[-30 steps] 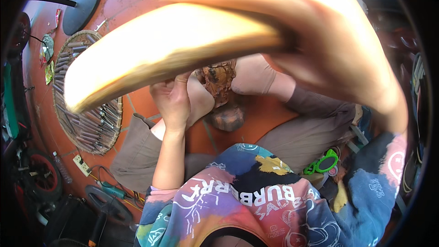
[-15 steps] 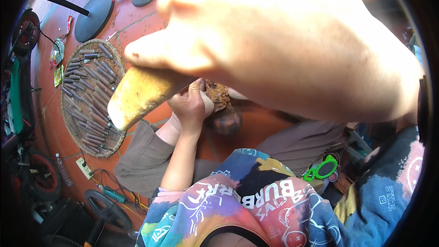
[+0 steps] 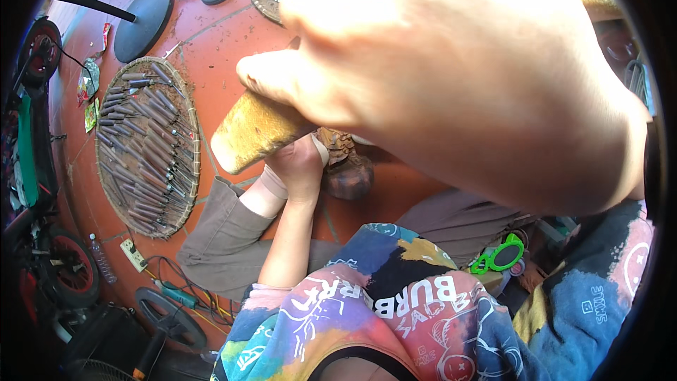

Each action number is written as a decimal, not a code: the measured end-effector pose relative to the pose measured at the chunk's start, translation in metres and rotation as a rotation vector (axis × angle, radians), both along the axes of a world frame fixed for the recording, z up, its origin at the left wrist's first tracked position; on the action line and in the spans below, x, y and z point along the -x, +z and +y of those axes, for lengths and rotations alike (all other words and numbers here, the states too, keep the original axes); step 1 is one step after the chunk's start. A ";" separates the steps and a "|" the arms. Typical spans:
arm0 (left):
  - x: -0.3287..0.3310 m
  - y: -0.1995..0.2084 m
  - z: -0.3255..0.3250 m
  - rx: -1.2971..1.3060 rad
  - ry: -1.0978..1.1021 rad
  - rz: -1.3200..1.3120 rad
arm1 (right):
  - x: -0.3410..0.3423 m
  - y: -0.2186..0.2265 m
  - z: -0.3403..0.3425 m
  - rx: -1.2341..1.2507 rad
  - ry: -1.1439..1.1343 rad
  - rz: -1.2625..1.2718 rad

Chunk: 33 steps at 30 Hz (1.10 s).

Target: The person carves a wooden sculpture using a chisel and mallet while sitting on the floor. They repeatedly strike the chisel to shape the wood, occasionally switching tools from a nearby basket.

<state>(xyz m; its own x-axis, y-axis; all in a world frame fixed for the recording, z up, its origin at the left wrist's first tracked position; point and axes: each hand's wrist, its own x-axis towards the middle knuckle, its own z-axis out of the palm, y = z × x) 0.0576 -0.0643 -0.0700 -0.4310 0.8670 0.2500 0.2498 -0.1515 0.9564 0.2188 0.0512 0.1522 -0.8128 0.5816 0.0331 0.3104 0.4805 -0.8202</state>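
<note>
Large and close, my right hand (image 3: pixel 423 49) is raised across the upper middle, wrapped round a thick yellowish wooden bar (image 3: pixel 257 127). One blunt end of the bar sticks out below my fingers. Lower down, my left hand (image 3: pixel 297 168) is closed beside a brown wood carving (image 3: pixel 350 178). The bar covers part of its fingers, and what they grip cannot be made out. The carving stands on the floor between my legs, with a rough, cut upper part and a smoother rounded base. My right forearm hides what lies beyond it.
Left of my legs lies a round woven tray (image 3: pixel 194 190) with several wood-handled carving tools. Another tray (image 3: pixel 257 0) with metal blades sits farther off. Around are a black stand base (image 3: pixel 144 25), a power strip (image 3: pixel 132 257) with cables, a bottle (image 3: pixel 102 259) and green-rimmed glasses (image 3: pixel 504 254).
My right hand and the bar have shifted to the right in view, uncovering the far tray. My left hand has turned slightly, and its thumb no longer shows.
</note>
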 end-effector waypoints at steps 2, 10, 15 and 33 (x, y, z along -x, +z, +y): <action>-0.003 0.004 -0.006 -0.088 0.134 -0.119 | 0.007 -0.006 -0.001 0.037 -0.014 0.035; 0.027 0.111 0.003 -0.507 -0.509 -1.042 | -0.029 -0.032 0.001 0.217 -0.222 0.097; 0.072 0.113 0.006 -0.223 -0.169 -0.441 | -0.075 -0.074 -0.037 0.558 -0.513 -0.174; -0.034 0.038 0.037 -0.448 -0.784 -0.154 | -0.097 -0.172 -0.114 0.686 -1.093 -0.174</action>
